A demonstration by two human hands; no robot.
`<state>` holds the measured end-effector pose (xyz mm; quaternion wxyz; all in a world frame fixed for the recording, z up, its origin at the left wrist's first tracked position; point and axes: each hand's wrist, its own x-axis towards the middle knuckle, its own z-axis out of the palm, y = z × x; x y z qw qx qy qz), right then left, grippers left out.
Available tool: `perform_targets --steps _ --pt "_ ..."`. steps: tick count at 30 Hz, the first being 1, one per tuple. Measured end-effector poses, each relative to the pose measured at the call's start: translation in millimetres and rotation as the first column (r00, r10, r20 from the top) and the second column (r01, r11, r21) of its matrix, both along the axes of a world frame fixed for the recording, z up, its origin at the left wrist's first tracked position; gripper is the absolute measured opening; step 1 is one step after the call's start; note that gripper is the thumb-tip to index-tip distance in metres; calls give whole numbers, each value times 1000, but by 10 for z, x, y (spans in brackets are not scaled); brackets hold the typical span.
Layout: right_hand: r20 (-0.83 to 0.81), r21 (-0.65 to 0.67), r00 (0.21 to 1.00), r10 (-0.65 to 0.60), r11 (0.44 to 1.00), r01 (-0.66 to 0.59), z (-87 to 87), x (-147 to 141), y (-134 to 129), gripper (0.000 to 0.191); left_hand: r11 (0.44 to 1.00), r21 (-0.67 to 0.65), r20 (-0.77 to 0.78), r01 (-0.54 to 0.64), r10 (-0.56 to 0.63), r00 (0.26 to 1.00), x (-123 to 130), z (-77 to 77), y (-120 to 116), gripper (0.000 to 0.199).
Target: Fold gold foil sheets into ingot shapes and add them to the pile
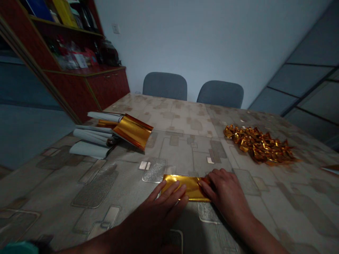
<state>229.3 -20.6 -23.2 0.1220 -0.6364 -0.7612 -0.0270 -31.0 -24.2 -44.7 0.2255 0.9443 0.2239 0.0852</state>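
A strip of shiny gold foil paper [192, 187], folded into a long rectangle, lies flat on the table in front of me. My left hand [166, 201] rests on its left part with the fingers stretched out and slightly spread. At the strip's right end, my right hand [222, 190] has its thumb on the foil and its other fingers curled around the edge. The curled fingertips are partly hidden behind the hand, but the end of the paper appears to be held there.
Stacked gold foil sheets with pale backs [135, 131] lie at the left. Several folded gold foil pieces [259, 144] form a cluster on the right of the patterned table [180, 148]. Two grey chairs [164, 85] stand at the far edge. A red-brown cabinet [108, 88] is back left.
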Motion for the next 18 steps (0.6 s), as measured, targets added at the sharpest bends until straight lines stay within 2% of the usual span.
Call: perform_targets --steps 7,10,12,14,16,18 --pt "-1 14 1000 -6 1000 6 -28 23 24 21 1000 17 -35 -7 8 999 12 7 1 98" --pt "-59 106 998 14 994 -8 51 39 -3 14 1000 26 -47 -15 17 999 32 68 -4 93" --pt "-66 249 995 68 967 -49 123 -15 -73 17 999 26 -65 -22 24 998 44 117 -4 91" --pt "-67 330 977 204 928 -171 157 -136 -187 23 999 28 -81 -24 26 996 51 148 -1 93" --pt "-68 347 943 327 893 -285 116 -286 -321 24 999 35 -87 -24 27 996 47 145 6 95" --pt "-29 317 927 374 883 -347 14 -406 -440 27 999 49 -82 -18 22 996 35 116 11 95"
